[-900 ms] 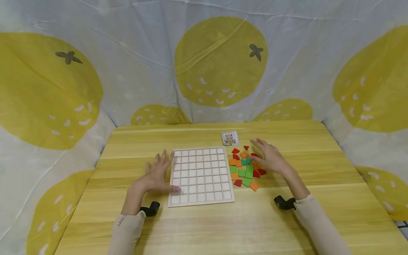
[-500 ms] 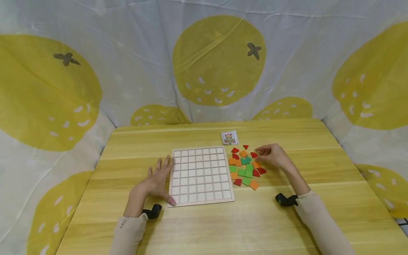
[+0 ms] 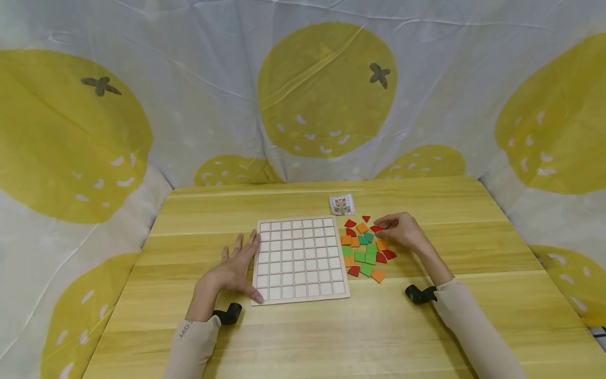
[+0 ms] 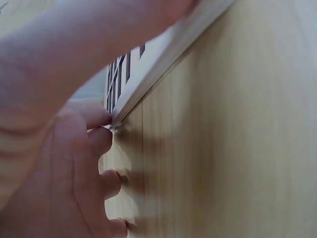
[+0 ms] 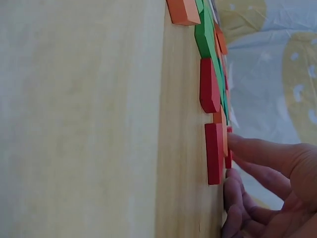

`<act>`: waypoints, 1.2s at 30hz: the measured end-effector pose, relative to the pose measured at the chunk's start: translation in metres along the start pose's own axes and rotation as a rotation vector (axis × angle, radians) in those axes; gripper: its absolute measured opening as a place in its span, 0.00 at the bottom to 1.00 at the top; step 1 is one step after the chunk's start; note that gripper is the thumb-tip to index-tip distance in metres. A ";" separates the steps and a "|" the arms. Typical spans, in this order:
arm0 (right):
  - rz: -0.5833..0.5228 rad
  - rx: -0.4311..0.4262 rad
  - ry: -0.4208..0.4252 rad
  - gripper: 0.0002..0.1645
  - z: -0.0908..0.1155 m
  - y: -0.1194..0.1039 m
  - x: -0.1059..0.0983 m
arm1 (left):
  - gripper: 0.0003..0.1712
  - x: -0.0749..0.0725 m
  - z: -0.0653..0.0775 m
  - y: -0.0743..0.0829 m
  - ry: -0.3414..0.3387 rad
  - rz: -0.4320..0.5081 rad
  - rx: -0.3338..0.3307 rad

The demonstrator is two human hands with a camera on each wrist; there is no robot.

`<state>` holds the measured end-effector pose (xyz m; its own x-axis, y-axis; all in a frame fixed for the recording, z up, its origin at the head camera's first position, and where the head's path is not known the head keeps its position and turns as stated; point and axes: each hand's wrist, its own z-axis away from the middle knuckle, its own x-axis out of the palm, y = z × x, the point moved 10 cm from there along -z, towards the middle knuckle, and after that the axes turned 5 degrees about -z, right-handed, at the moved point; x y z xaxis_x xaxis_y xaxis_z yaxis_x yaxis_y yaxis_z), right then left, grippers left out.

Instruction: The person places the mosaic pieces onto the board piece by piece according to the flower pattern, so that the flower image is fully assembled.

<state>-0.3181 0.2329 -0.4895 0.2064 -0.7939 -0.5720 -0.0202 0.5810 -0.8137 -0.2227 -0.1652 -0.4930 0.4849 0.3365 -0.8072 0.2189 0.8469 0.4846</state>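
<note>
A square wooden grid board [image 3: 300,301] with pale cells lies in front of me. My left hand [image 3: 232,271] is spread along its left side, thumb at the near left corner and fingertips at the left edge. In the left wrist view, fingers [image 4: 101,141] meet the board's rim [image 4: 148,79] and the table. At the right, my right hand [image 3: 401,231] pinches a red quarter-circle tile [image 3: 375,229] at the outer edge of the loose tiles. The right wrist view shows that red tile [image 5: 229,161] between thumb and fingers, partly hidden behind a nearer red tile [image 5: 214,153].
Several loose orange, green, teal and red tiles [image 3: 370,258] lie right of the board, some overlapping. Behind them sits a small pattern card [image 3: 342,204] with a printed flower-like design. The wooden table [image 3: 303,337] ends at a fruit-print cloth [image 3: 326,89].
My right hand came in from above the tiles, its fingers closing together on the red quarter-circle tile, which has shifted slightly left. The left thumb moved off the cells to the board's near corner.
</note>
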 end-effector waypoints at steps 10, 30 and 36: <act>0.018 0.020 0.037 0.17 -0.003 0.002 -0.003 | 0.91 0.000 0.000 -0.002 -0.007 -0.006 -0.006; -0.198 0.055 -0.065 0.21 -0.018 -0.019 0.017 | 0.94 0.003 -0.003 -0.005 -0.009 0.004 -0.008; -0.229 0.027 -0.102 0.19 -0.023 -0.035 0.040 | 0.94 0.004 -0.002 -0.004 -0.012 0.006 -0.004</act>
<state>-0.3320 0.1761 -0.4863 0.3003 -0.8841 -0.3581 0.0642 0.3933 -0.9171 -0.2237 -0.1663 -0.4991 0.4960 0.3365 -0.8005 0.2127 0.8467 0.4877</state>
